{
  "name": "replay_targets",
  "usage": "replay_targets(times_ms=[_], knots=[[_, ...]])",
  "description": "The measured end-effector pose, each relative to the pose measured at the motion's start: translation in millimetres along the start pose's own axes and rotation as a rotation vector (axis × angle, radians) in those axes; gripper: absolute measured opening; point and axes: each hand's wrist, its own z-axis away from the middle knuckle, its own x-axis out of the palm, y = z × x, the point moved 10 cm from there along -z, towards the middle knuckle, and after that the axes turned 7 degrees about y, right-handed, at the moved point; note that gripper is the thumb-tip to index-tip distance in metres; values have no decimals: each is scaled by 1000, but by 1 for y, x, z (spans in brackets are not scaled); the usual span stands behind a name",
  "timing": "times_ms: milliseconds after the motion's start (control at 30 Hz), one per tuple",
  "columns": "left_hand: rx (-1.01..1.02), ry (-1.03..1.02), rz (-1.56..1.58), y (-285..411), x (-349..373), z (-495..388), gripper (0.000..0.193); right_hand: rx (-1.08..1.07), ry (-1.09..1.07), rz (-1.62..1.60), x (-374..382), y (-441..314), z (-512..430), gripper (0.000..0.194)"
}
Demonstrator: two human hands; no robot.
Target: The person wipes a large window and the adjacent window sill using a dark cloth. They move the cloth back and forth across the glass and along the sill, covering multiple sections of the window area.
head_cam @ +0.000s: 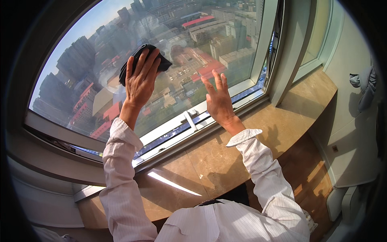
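Observation:
My left hand (140,77) presses a folded dark cloth (164,63) against the window pane (181,78), fingers spread over it. Whitish smears show on the glass around the cloth. To the right, my right hand (220,101) is raised in front of the lower part of the window, fingers apart and holding nothing. Whether its fingertips touch the glass, I cannot tell. Below it runs the white window frame (160,122), with a white window handle (190,121) near its middle. The sash is tilted out, leaving a gap along its bottom and right edges.
A brown stone windowsill (193,163) lies between me and the window, its front edge curved. At right, a grey cloth (365,86) hangs knotted by the pale wall (341,127). Wooden flooring (311,169) shows below the sill. City buildings stand far below outside.

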Motion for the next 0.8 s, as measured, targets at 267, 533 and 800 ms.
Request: replay_targets(times_ms=[267, 533, 800], knots=[[-638, -188, 257, 63, -69, 167, 22, 182, -467, -159, -32, -48, 165, 77], [-1043, -300, 221, 147, -124, 345, 29, 147, -757, -21, -15, -68, 309, 68], [-863, -768, 419, 224, -113, 413, 68, 50, -735, 115, -8, -79, 332, 57]])
